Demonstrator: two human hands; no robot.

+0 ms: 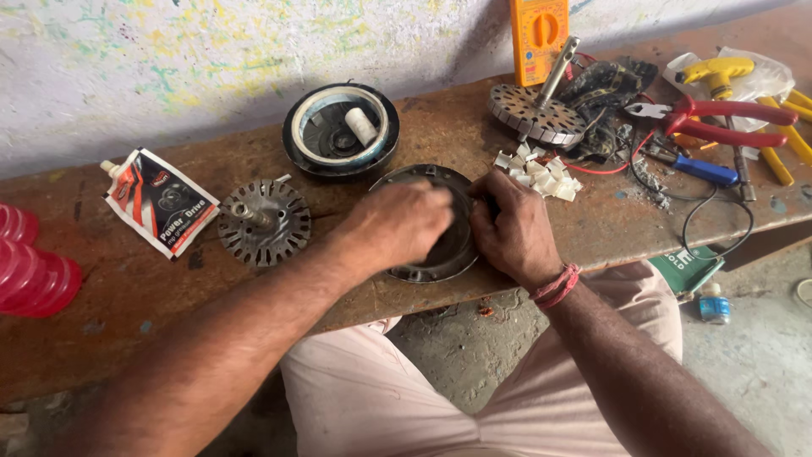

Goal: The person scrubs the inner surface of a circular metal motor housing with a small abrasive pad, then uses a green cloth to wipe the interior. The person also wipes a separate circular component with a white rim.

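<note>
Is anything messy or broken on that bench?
A bit messy: small white pieces lie loosely heaped beside the right hand, and grey debris is scattered among tangled wires. Both hands work inside a round metal housing. Nothing looks clearly broken.

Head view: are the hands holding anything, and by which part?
Both the left hand and right hand rest on the round metal housing, at its top; an actual grip cannot be told.

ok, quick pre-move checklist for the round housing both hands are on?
1. Left hand on round metal housing: ok.
2. Right hand on its right rim: ok.
3. Housing fully on the bench: not ok, near edge overhangs slightly.
4. What the fingers do inside: cannot tell, hidden.
5. White plastic pieces within reach: ok.
6. Slotted metal disc apart from housing: ok.
</note>
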